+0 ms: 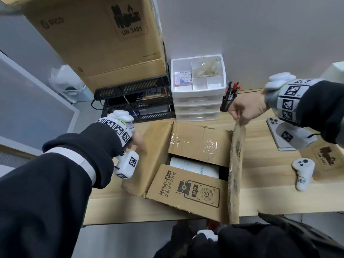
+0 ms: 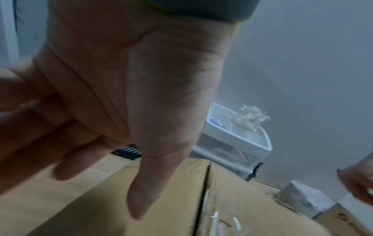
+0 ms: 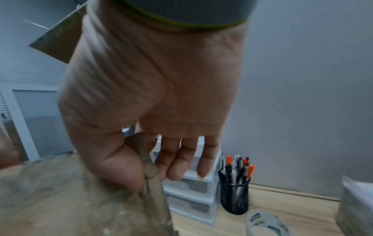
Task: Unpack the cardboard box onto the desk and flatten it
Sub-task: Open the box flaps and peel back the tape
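The brown cardboard box (image 1: pixel 188 190) stands in the middle of the desk with its outer flaps opened. My right hand (image 1: pixel 239 116) pinches the far corner of the right flap (image 1: pixel 235 164) between thumb and forefinger and holds it upright; the right wrist view shows that pinch on the flap's edge (image 3: pixel 150 169). My left hand (image 1: pixel 139 146) hovers, fingers straight, over the left flap (image 1: pixel 154 149), which is folded outward. Its thumb (image 2: pixel 141 191) points down at the cardboard; contact is unclear. Two inner flaps half cover a white item (image 1: pixel 193 169) inside.
Behind the box are a white drawer unit (image 1: pixel 197 101), a black mesh pen holder (image 1: pixel 226 104) and a black tray rack (image 1: pixel 134 101) under a large carton (image 1: pixel 96 38). To the right lie a phone (image 1: pixel 275 135), a white controller (image 1: pixel 302 174) and a flat cardboard piece (image 1: pixel 325 161).
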A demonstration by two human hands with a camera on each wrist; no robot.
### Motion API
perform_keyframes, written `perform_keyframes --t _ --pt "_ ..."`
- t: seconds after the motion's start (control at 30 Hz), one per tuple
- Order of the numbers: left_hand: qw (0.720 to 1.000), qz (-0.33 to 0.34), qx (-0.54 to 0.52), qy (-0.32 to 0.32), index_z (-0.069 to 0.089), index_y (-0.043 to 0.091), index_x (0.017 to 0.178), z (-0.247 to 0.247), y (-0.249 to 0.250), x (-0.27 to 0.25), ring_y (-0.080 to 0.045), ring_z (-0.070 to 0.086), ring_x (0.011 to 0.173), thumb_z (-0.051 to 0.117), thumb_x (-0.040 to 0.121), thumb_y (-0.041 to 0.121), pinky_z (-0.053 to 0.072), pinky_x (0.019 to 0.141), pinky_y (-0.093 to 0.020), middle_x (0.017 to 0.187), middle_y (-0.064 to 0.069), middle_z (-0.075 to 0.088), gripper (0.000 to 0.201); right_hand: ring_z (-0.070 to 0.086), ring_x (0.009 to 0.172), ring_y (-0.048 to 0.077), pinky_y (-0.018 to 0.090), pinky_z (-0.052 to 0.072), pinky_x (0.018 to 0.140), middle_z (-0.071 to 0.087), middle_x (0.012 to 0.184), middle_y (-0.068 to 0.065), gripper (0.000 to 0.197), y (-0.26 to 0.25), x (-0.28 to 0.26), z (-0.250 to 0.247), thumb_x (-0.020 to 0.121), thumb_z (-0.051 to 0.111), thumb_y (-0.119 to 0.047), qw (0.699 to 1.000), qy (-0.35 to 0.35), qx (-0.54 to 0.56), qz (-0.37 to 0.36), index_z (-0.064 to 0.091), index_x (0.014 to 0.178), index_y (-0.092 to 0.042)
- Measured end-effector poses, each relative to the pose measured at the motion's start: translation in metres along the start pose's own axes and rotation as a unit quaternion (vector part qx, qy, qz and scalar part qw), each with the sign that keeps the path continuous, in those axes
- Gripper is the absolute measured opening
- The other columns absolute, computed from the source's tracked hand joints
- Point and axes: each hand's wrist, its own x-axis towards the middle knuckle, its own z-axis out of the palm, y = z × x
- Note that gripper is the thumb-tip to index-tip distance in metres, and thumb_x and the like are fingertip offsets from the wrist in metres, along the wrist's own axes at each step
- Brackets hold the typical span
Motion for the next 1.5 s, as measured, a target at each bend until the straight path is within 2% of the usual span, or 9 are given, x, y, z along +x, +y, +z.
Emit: perform_keyframes --t 0.2,0.37,0.47,0.6,0.8,0.9,1.13,1.3,1.5 --pt "0.984 0.162 0.007 0.075 0.074 0.014 0.103 -0.016 0.04 -0.022 -0.02 0.071 0.071 0.065 0.088 0.057 0.061 0.07 -0.031 0.088 -0.004 0.077 0.046 0.051 0.064 0.006 0.011 0.043 0.046 0.061 0.089 -0.002 0.032 0.024 -0.02 0.003 0.074 0.068 0.01 0.988 -0.113 -0.086 0.058 0.058 0.083 -0.019" --pt "0.978 0.202 0.015 0.051 0.07 0.011 0.109 -0.014 0.073 -0.03 -0.022 0.075 0.082 0.066 0.093 0.048 0.063 0.079 -0.032 0.086 0.003 0.076 0.041 0.062 0.085 0.021 0.028 0.057 0.074 0.068 0.106 0.004 0.033 0.053 -0.037 0.016 0.084 0.056 0.006 0.978 -0.114 -0.1 0.14 0.067 0.104 -0.018" --pt "0.979 0.195 0.039 0.054 0.073 0.009 0.107 -0.008 0.084 -0.029 -0.019 0.074 0.074 0.071 0.091 0.042 0.063 0.075 -0.032 0.081 0.001 0.075 0.037 0.058 0.065 0.011 0.019 0.047 0.055 0.068 0.084 -0.002 0.021 0.067 -0.045 0.025 0.091 0.066 -0.013 0.975 -0.04 -0.09 0.197 0.072 0.111 -0.013" --pt "0.98 0.196 0.04 0.02 0.072 0.013 0.099 0.0 0.095 -0.033 -0.021 0.072 0.069 0.07 0.093 0.033 0.062 0.07 -0.029 0.076 0.0 0.074 0.021 0.065 0.078 0.024 0.03 0.055 0.064 0.073 0.093 0.015 0.017 0.068 -0.043 0.036 0.096 0.054 -0.007 0.971 0.012 -0.031 0.236 0.07 0.093 -0.001" --pt "0.975 0.219 0.036 -0.004 0.069 0.018 0.118 0.017 0.112 -0.041 -0.03 0.076 0.087 0.075 0.09 0.029 0.063 0.086 -0.046 0.096 -0.005 0.071 0.031 0.063 0.079 0.022 0.028 0.042 0.066 0.067 0.079 0.004 0.019 0.026 -0.038 0.032 0.086 0.05 -0.006 0.906 0.38 0.161 0.098 0.067 0.08 -0.012" --pt "0.974 0.223 0.022 -0.028 0.07 0.015 0.119 0.025 0.116 -0.039 -0.031 0.075 0.084 0.077 0.088 0.027 0.063 0.085 -0.049 0.103 -0.01 0.072 0.034 0.063 0.074 -0.005 0.02 0.047 0.075 0.072 0.085 -0.003 0.021 -0.004 -0.04 0.028 0.089 0.052 -0.006 0.924 0.276 0.262 -0.037 0.072 0.086 -0.013" --pt "0.969 0.24 -0.017 -0.055 0.072 0.015 0.111 0.032 0.12 -0.045 -0.021 0.066 0.067 0.076 0.089 0.032 0.059 0.074 -0.036 0.098 -0.007 0.073 0.028 0.061 0.082 0.015 0.027 0.045 0.072 0.069 0.092 -0.003 0.019 -0.032 -0.022 0.053 0.091 0.061 -0.035 0.986 0.128 0.08 -0.07 0.071 0.098 -0.021" --pt "0.938 0.304 -0.134 -0.103 0.058 0.008 0.127 0.034 0.137 -0.061 -0.029 0.074 0.092 0.068 0.095 0.008 0.057 0.095 -0.045 0.119 -0.019 0.072 0.034 0.061 0.082 0.012 0.021 0.043 0.066 0.068 0.092 -0.005 0.013 -0.025 -0.017 0.053 0.091 0.061 -0.029 0.983 0.144 0.101 -0.058 0.07 0.096 -0.021" --pt "0.91 0.371 -0.133 -0.128 0.056 0.006 0.098 0.002 0.142 -0.087 -0.021 0.072 0.073 0.056 0.09 -0.011 0.044 0.051 -0.022 0.093 -0.008 0.079 0.018 0.062 0.073 0.009 0.02 0.045 0.064 0.067 0.079 -0.011 0.009 -0.025 -0.022 0.028 0.092 0.06 -0.022 0.973 0.187 0.125 -0.052 0.068 0.089 -0.022"
